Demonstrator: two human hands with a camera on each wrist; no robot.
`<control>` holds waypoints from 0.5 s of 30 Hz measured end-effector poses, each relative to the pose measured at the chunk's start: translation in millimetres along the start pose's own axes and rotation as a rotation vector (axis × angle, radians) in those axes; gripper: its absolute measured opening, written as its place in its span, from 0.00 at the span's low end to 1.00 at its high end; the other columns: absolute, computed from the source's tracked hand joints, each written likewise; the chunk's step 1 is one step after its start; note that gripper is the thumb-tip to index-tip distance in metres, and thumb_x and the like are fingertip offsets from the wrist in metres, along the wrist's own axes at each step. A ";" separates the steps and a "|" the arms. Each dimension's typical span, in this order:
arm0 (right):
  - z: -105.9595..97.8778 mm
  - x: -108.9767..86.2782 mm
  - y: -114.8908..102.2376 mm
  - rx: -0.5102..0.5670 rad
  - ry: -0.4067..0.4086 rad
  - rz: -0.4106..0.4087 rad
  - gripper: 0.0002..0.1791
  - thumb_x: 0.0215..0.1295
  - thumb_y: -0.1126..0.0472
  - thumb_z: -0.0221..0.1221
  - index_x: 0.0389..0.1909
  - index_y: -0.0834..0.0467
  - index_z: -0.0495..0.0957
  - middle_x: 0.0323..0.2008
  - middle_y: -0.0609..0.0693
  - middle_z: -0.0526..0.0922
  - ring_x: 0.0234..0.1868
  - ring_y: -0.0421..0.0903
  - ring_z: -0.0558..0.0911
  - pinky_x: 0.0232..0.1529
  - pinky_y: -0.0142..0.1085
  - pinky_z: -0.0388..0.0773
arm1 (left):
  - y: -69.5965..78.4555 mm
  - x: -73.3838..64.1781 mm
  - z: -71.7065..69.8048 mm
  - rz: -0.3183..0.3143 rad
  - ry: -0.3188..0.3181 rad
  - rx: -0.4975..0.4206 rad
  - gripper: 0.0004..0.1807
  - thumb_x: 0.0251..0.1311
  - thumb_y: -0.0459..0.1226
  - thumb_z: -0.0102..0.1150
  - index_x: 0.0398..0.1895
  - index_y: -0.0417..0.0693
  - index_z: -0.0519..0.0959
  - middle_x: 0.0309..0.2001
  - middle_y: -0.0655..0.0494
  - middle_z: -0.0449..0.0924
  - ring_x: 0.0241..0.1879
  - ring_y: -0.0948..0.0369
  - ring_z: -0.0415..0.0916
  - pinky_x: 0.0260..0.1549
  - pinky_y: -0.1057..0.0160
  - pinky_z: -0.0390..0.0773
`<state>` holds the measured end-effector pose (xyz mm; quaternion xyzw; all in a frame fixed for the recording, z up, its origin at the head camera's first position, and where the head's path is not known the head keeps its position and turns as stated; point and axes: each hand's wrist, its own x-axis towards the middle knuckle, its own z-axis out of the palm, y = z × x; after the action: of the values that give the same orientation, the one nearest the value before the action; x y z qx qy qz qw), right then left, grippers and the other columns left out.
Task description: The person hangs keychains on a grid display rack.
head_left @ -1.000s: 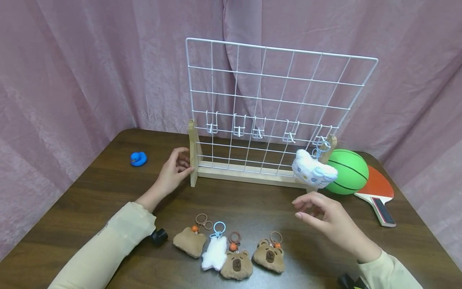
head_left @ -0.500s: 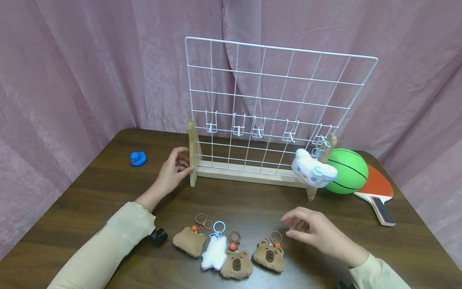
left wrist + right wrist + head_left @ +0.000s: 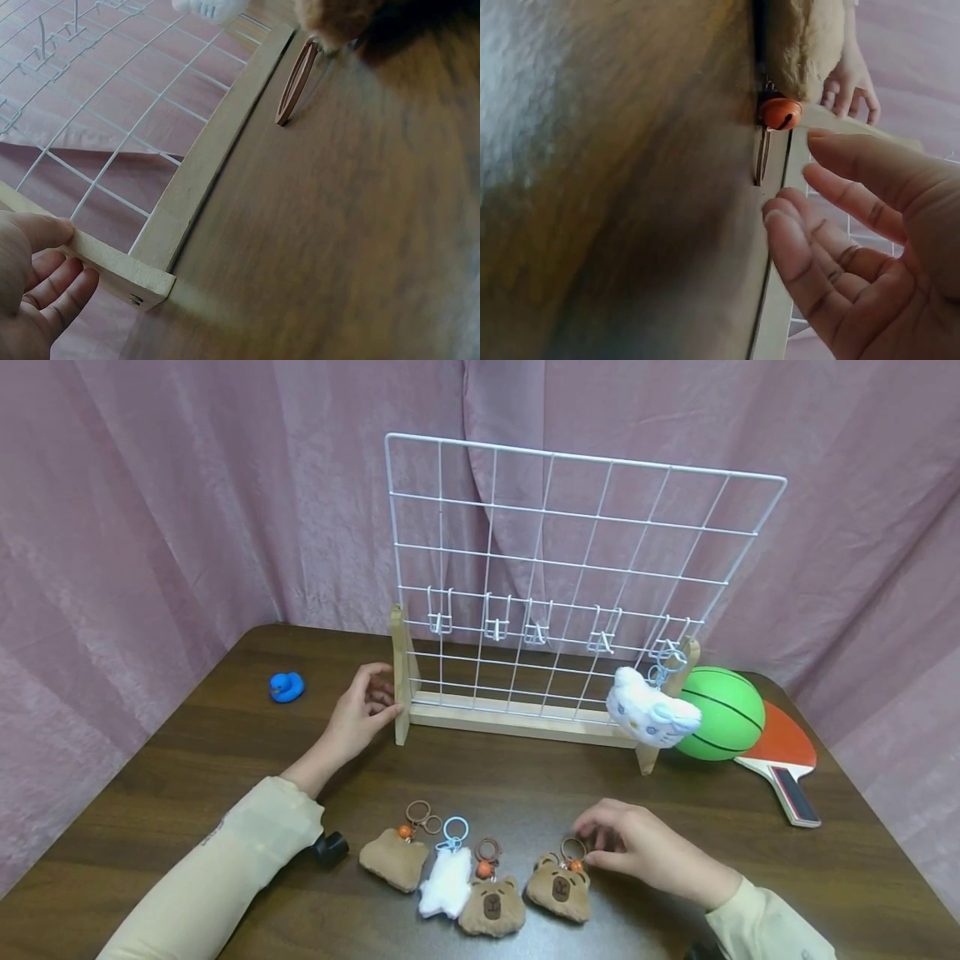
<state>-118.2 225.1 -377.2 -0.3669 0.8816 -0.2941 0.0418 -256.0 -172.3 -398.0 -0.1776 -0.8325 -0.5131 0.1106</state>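
Note:
My left hand (image 3: 356, 714) holds the left wooden upright (image 3: 401, 677) of a white wire grid display rack (image 3: 558, 514). In the left wrist view its thumb lies along the upright's edge, with the other fingers bent at the outer side. My right hand (image 3: 637, 847) hovers at the metal ring of the rightmost brown capybara plush keychain (image 3: 558, 893), fingers parted around nothing. An orange bell (image 3: 780, 112) hangs by that ring in the right wrist view. Left of it lie another capybara keychain (image 3: 491, 910), a white plush keychain (image 3: 446, 885) and a brown plush keychain (image 3: 393, 860).
A white cat-like plush keychain (image 3: 651, 710) hangs from the rack's rightmost hook. Several other hooks (image 3: 536, 631) bear nothing. Behind the right upright are a green ball (image 3: 723, 714) and a red table tennis paddle (image 3: 783, 747). A blue rubber duck (image 3: 287, 687) sits at the left.
My right hand has come down and to the left, from below the hanging white plush to the ring of the rightmost capybara keychain. My left hand has stayed at the rack's upright.

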 end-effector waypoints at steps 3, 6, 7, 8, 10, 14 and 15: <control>0.4 1.2 1.0 -0.022 -0.029 0.005 0.14 0.57 0.60 0.67 0.45 0.56 0.79 0.36 0.45 0.80 0.32 0.31 0.75 0.30 0.26 0.75 | 0.1 -0.4 0.2 -0.001 0.001 0.001 0.31 0.58 0.25 0.61 0.63 0.40 0.60 0.45 0.37 0.73 0.41 0.51 0.74 0.35 0.79 0.75; 1.6 2.5 1.6 -0.051 -0.043 0.006 0.14 0.57 0.60 0.67 0.45 0.56 0.80 0.34 0.43 0.78 0.32 0.32 0.74 0.30 0.25 0.74 | -0.2 -0.6 0.3 0.003 0.003 -0.002 0.31 0.57 0.25 0.61 0.63 0.39 0.60 0.44 0.38 0.74 0.40 0.54 0.74 0.34 0.78 0.76; 2.0 2.9 1.5 -0.061 -0.046 0.007 0.14 0.57 0.60 0.67 0.45 0.56 0.80 0.34 0.42 0.78 0.32 0.32 0.74 0.30 0.25 0.74 | -0.3 -0.6 0.4 0.006 0.004 -0.003 0.31 0.58 0.25 0.62 0.63 0.39 0.60 0.44 0.37 0.74 0.40 0.55 0.74 0.34 0.77 0.76; 2.3 3.3 1.4 -0.069 -0.049 0.011 0.14 0.57 0.61 0.67 0.45 0.56 0.81 0.33 0.42 0.77 0.32 0.31 0.73 0.30 0.25 0.74 | -0.4 -0.5 0.3 0.008 0.004 -0.004 0.31 0.58 0.25 0.61 0.63 0.39 0.60 0.44 0.37 0.74 0.40 0.56 0.74 0.34 0.77 0.76; 2.9 4.4 1.4 -0.081 -0.058 0.020 0.14 0.56 0.62 0.67 0.44 0.56 0.81 0.33 0.41 0.76 0.31 0.31 0.72 0.30 0.25 0.73 | -0.5 -0.4 0.3 0.013 0.004 -0.004 0.31 0.58 0.26 0.61 0.63 0.38 0.60 0.44 0.37 0.74 0.39 0.57 0.73 0.34 0.76 0.77; 4.1 6.0 1.2 -0.094 -0.067 0.036 0.14 0.54 0.65 0.67 0.44 0.57 0.81 0.32 0.41 0.75 0.31 0.30 0.72 0.31 0.25 0.74 | -0.1 -0.4 0.0 0.016 0.001 -0.003 0.31 0.58 0.26 0.61 0.63 0.38 0.60 0.44 0.37 0.75 0.39 0.57 0.73 0.35 0.75 0.77; 4.3 6.2 1.1 -0.097 -0.066 0.038 0.14 0.54 0.66 0.67 0.43 0.57 0.81 0.31 0.42 0.75 0.31 0.30 0.72 0.31 0.25 0.74 | 0.1 -0.5 0.0 0.015 0.001 -0.003 0.31 0.58 0.26 0.61 0.63 0.39 0.60 0.44 0.37 0.75 0.40 0.57 0.73 0.35 0.74 0.77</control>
<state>-122.2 219.5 -380.5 -0.3613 0.8996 -0.2381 0.0586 -255.5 -172.4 -398.2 -0.1837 -0.8303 -0.5134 0.1149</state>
